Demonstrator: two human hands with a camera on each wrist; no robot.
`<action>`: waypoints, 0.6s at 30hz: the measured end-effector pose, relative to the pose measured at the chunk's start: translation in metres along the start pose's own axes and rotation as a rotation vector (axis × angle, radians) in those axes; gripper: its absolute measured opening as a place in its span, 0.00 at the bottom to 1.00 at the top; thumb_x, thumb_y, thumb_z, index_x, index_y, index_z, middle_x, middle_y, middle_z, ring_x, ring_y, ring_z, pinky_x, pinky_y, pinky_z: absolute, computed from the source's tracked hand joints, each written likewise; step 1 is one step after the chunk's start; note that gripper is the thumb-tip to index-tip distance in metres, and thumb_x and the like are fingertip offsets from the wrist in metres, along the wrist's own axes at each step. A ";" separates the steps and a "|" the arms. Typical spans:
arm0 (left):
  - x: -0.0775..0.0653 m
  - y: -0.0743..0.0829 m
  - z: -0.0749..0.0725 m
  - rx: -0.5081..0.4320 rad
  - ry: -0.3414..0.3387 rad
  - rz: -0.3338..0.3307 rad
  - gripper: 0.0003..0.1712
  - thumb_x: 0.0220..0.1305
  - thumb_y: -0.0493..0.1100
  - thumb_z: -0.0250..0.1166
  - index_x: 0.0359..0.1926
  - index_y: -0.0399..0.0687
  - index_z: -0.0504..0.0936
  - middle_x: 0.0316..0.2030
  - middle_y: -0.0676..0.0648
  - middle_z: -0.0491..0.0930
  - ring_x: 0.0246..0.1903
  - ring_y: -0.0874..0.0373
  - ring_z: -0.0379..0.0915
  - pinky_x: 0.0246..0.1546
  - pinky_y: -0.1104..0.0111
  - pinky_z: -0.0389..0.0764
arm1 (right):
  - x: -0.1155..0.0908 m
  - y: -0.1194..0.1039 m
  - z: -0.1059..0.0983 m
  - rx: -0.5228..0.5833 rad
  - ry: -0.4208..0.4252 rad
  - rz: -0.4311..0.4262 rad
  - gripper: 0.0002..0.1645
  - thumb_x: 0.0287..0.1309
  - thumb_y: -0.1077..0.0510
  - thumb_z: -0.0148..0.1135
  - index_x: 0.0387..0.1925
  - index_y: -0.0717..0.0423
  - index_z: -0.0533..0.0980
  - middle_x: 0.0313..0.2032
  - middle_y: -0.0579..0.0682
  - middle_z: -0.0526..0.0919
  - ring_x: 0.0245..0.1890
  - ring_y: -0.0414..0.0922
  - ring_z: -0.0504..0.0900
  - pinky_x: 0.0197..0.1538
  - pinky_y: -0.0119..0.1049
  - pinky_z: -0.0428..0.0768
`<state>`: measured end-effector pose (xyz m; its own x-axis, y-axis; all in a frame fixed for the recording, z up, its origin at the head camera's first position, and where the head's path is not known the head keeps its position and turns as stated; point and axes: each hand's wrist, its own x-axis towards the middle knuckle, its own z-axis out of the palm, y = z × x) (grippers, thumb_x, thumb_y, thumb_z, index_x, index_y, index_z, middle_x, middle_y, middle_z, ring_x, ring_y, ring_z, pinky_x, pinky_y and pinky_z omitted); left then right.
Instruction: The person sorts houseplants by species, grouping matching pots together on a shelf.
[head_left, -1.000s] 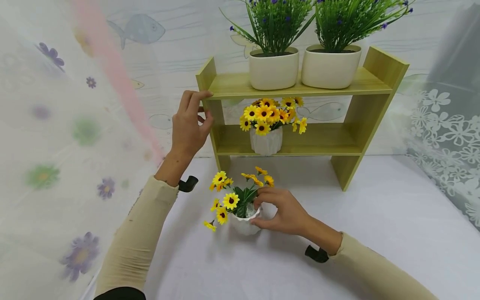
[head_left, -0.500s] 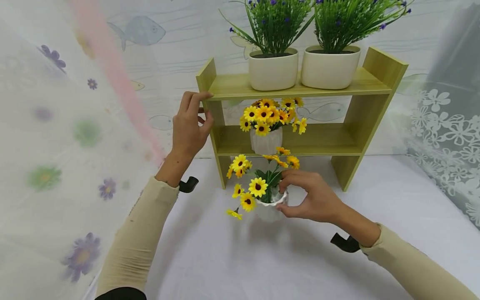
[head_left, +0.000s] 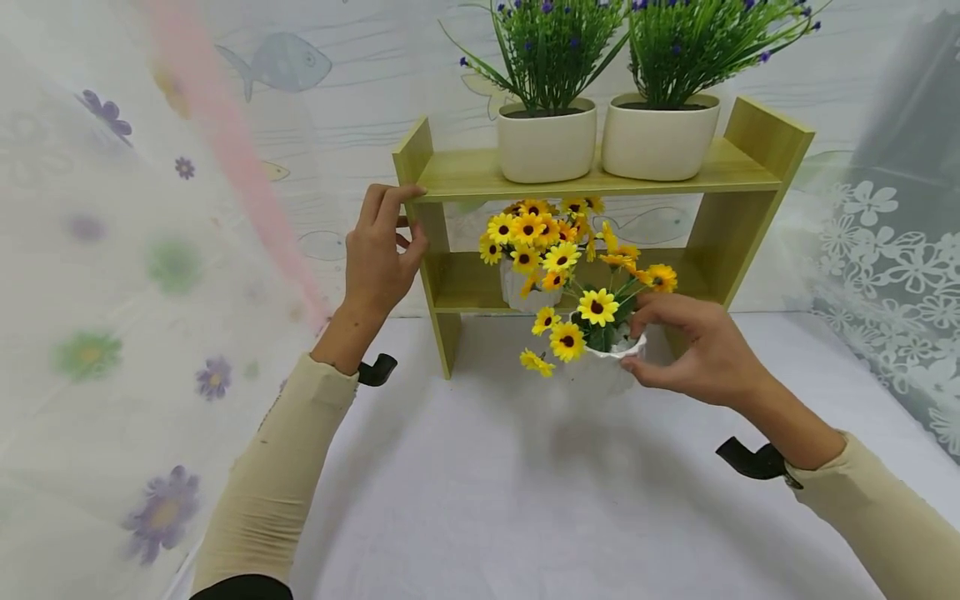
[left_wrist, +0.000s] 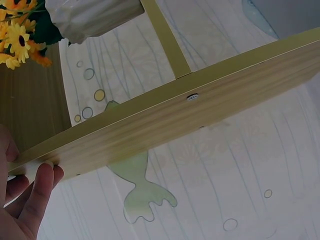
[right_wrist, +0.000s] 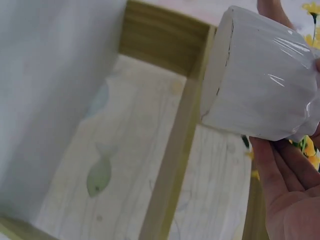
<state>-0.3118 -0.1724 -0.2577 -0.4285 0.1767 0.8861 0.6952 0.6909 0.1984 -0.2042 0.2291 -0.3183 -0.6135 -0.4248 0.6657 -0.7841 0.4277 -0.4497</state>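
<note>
My right hand (head_left: pixel 697 350) grips the rim of a white ceramic flowerpot (right_wrist: pixel 265 75) between thumb and fingers. Yellow artificial sunflowers (head_left: pixel 597 307) spread leftward from this pot. It hangs above the white tabletop, in front of the shelf's right half, its shadow below. My left hand (head_left: pixel 381 237) holds the left side panel of the wooden shelf (head_left: pixel 465 171), one finger over its front edge; in the left wrist view fingers lie on either side of the panel (left_wrist: pixel 125 135). A second white flowerpot (head_left: pixel 517 287) with yellow flowers stands on the middle board, partly hidden by the held flowers.
Two cream oval planters (head_left: pixel 547 146) with green, purple-flowered plants stand side by side on the top board. Patterned curtains (head_left: pixel 150 292) hang at the left and behind. A lace-edged sheer curtain (head_left: pixel 915 250) borders the right. White cloth (head_left: pixel 480 483) covers the table.
My right hand has lifted the flowerpot off the table and carried it right and up toward the shelf. My left hand stays on the side panel.
</note>
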 end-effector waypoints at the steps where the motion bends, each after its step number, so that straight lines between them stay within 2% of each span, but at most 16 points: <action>1: 0.000 0.000 0.000 0.000 0.000 0.000 0.21 0.73 0.33 0.58 0.64 0.46 0.79 0.53 0.41 0.75 0.42 0.49 0.89 0.33 0.62 0.89 | 0.001 0.001 -0.004 0.004 0.007 0.007 0.27 0.37 0.70 0.86 0.40 0.50 0.83 0.41 0.44 0.85 0.46 0.37 0.79 0.50 0.20 0.82; 4: 0.000 0.000 0.000 -0.002 0.001 -0.001 0.21 0.73 0.33 0.58 0.64 0.47 0.79 0.53 0.41 0.75 0.42 0.49 0.89 0.33 0.62 0.89 | 0.002 0.005 -0.013 0.046 0.031 0.025 0.27 0.36 0.75 0.84 0.40 0.56 0.83 0.40 0.49 0.84 0.47 0.38 0.80 0.59 0.20 0.79; 9: 0.000 0.000 -0.001 -0.005 0.002 -0.006 0.21 0.73 0.33 0.58 0.64 0.47 0.79 0.53 0.41 0.75 0.42 0.49 0.89 0.33 0.61 0.90 | 0.007 0.011 -0.024 0.104 0.093 0.063 0.27 0.36 0.82 0.79 0.40 0.65 0.80 0.40 0.53 0.82 0.45 0.40 0.81 0.57 0.21 0.81; 14: 0.000 0.000 -0.001 -0.005 0.001 -0.008 0.21 0.73 0.33 0.58 0.64 0.46 0.79 0.53 0.41 0.75 0.43 0.48 0.89 0.33 0.60 0.90 | 0.012 0.021 -0.028 0.100 0.152 0.151 0.24 0.41 0.80 0.77 0.42 0.68 0.79 0.43 0.51 0.81 0.43 0.38 0.81 0.56 0.19 0.80; 18: 0.000 0.000 -0.001 -0.003 0.000 -0.001 0.20 0.73 0.33 0.58 0.64 0.46 0.79 0.53 0.41 0.75 0.42 0.48 0.89 0.34 0.60 0.90 | 0.016 0.028 -0.029 0.055 0.193 0.228 0.20 0.47 0.75 0.77 0.42 0.64 0.80 0.42 0.51 0.80 0.43 0.38 0.81 0.55 0.17 0.79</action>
<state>-0.3112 -0.1725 -0.2569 -0.4289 0.1759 0.8861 0.6968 0.6886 0.2006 -0.2330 0.2574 -0.3022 -0.7490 -0.1609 0.6427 -0.6356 0.4486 -0.6283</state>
